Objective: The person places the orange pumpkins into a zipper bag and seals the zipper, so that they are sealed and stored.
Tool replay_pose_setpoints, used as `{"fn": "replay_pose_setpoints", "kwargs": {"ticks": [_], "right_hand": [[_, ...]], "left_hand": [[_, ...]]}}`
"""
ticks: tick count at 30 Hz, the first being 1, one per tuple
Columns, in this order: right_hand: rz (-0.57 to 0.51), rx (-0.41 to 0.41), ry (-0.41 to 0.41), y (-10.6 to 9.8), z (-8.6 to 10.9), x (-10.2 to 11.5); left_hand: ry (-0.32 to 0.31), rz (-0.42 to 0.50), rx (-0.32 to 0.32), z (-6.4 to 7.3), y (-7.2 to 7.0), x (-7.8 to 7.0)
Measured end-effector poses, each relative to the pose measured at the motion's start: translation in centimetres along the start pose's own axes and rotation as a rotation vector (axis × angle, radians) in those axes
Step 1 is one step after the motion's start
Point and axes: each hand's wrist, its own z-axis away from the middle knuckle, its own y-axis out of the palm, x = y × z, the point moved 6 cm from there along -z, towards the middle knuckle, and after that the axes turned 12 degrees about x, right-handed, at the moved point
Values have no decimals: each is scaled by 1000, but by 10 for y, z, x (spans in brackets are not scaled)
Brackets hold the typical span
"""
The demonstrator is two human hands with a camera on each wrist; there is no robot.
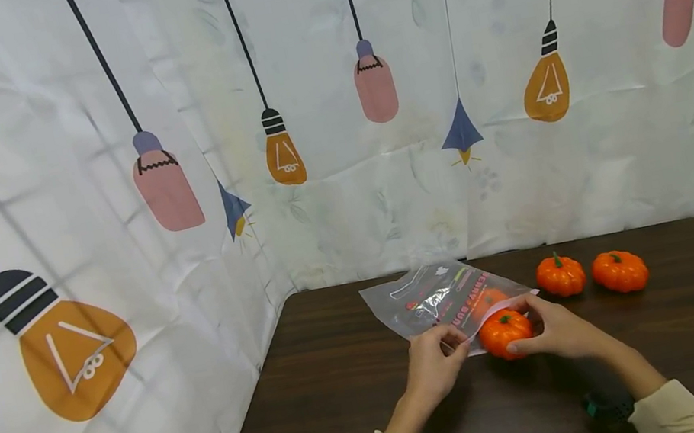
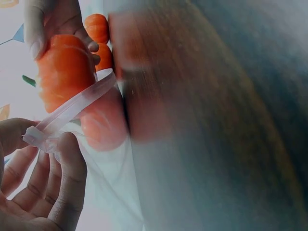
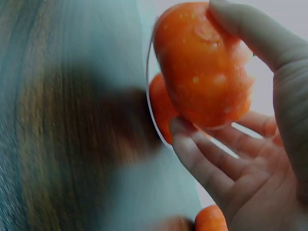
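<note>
A clear printed zip bag [image 1: 427, 297] lies on the table with its mouth toward me. My left hand [image 1: 434, 364] pinches the bag's rim at the left end, where a small white zip slider [image 2: 34, 135] shows. In my right hand [image 1: 564, 330] an orange toy pumpkin [image 1: 504, 334] with a green stem is held at the bag's mouth, thumb on one side and fingers on the other. Another orange pumpkin [image 2: 103, 125] sits inside the bag just past the rim, seen through the plastic in the left wrist view.
Two more orange pumpkins, one with an upright stem [image 1: 560, 276] and one to its right [image 1: 620, 271], stand behind my right hand. The dark wooden table [image 1: 304, 410] ends at a white curtain [image 1: 348, 224] printed with lamps, which also runs along the left.
</note>
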Motion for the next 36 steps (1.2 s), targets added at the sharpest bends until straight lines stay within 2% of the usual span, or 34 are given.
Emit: {"fn": "replay_pose_setpoints", "kwargs": {"ticks": [13,20,26,31,36], "right_hand": [[117,-128,72,8,-7,0],[149,-164,100,14,-9,4],[163,-145,89,18,-9,8],[109,-94,65,21,-9,10],[82,-79,52,23,-9,9]], "left_hand": [[-12,81,13,0,2,-2],[-13,95,17,1,3,-1],[-6,100,20,1,4,0],[-6,116,26,0,4,1],[-4,123,25,0,4,1]]}}
